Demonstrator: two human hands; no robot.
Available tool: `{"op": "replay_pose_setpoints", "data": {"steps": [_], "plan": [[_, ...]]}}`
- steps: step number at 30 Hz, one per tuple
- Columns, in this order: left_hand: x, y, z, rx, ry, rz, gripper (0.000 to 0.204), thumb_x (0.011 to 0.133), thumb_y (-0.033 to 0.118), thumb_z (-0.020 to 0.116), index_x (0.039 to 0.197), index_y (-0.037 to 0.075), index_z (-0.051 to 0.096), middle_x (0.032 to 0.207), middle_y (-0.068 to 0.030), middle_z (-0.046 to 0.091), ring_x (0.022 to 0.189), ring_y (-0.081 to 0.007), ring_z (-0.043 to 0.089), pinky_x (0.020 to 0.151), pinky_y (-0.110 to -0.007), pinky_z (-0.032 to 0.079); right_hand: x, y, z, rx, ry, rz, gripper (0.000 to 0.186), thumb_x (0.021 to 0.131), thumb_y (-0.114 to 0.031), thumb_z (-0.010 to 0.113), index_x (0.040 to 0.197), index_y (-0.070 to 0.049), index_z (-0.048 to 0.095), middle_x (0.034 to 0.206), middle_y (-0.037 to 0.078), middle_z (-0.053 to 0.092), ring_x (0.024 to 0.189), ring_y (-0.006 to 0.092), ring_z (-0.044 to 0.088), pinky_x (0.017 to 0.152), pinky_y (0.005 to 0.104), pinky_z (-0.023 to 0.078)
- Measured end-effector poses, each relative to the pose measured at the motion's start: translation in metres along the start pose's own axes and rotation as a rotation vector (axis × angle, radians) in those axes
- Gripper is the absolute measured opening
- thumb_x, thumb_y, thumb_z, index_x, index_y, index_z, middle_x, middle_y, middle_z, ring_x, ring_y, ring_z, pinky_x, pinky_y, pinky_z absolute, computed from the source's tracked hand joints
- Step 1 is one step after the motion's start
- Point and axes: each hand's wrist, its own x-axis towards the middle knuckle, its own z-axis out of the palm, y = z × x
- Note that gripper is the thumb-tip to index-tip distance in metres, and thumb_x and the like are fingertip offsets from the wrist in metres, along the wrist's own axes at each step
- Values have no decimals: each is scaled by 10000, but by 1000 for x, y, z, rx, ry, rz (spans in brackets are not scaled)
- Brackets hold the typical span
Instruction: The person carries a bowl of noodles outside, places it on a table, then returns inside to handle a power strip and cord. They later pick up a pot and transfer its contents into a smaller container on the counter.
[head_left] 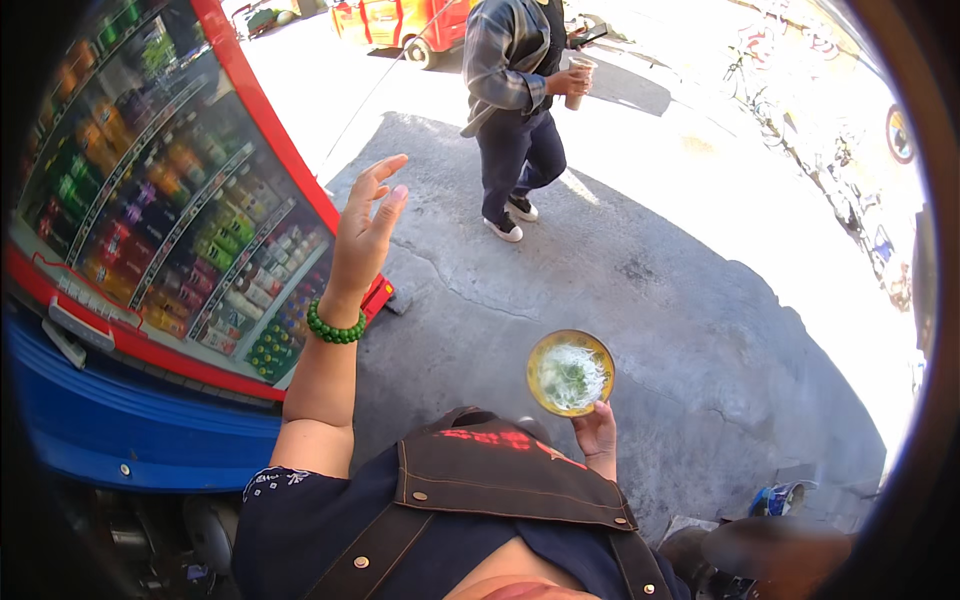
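A round yellow bowl (pixel 560 339) rests in my right hand (pixel 597 432), which grips its near rim with the thumb on top. White noodles (pixel 585 370) with chopped green herbs in the middle lie inside it. My left hand (pixel 368 230) is raised in the air to the left, fingers apart and holding nothing. A green bead bracelet (pixel 337 322) circles that wrist. I wear a dark apron (pixel 515 485) with brown straps over a dark blue shirt.
Left stands a red-framed glass-door drinks fridge (pixel 180 190) full of bottles, beside a blue panel (pixel 130 420). Ahead, a person (pixel 515 95) holds a cup and a phone. A red-and-orange vehicle (pixel 400 25) is parked farther off. Concrete ground (pixel 470 280) stretches between us.
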Motion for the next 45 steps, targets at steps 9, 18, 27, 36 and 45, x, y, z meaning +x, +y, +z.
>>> {"op": "replay_pose_setpoints", "data": {"steps": [9, 18, 27, 36, 45], "plan": [[213, -102, 20, 359, -253, -13, 654, 955, 470, 502, 1460, 102, 308, 1477, -123, 349, 1376, -276, 312, 1110, -418, 281, 164, -61, 41, -178, -56, 151, 611, 784, -159, 631, 1355, -107, 418, 1262, 80, 549, 1141, 236, 547, 957, 426, 457], [356, -196, -81, 314, 159, -60, 597, 977, 405, 503, 1429, 55, 332, 1397, -109, 426, 1287, -206, 422, 1081, -373, 334, 433, -55, 163, -186, -175, 214, 609, 801, -115, 605, 1370, -96, 389, 1303, 90, 518, 1174, 238, 524, 981, 405, 448], [385, -370, -78, 148, 393, -55, 404, 996, 259, 480, 1336, 44, 439, 1308, -103, 494, 1237, -205, 471, 1045, -372, 378, 689, 13, 252, -148, -313, 350, 710, 748, -200, 665, 1387, -89, 378, 1333, 99, 494, 1234, 258, 474, 1034, 441, 386], [479, -541, 19, -218, 78, -622, 245, 985, 193, 509, 1120, 11, 601, 934, -39, 643, 931, -125, 597, 869, -280, 454, 910, 34, 261, -15, -191, 469, 585, 819, -190, 614, 1362, -62, 437, 1381, 110, 487, 1276, 278, 445, 1076, 478, 334], [719, -639, -67, -1234, -168, -16, 465, 992, 310, 444, 1289, -46, 412, 1090, -139, 528, 888, -159, 562, 778, -301, 478, 1199, 205, 436, -276, -459, 486, 653, 831, -230, 610, 1418, -78, 367, 1412, 118, 441, 1308, 295, 405, 1084, 488, 322]]}}
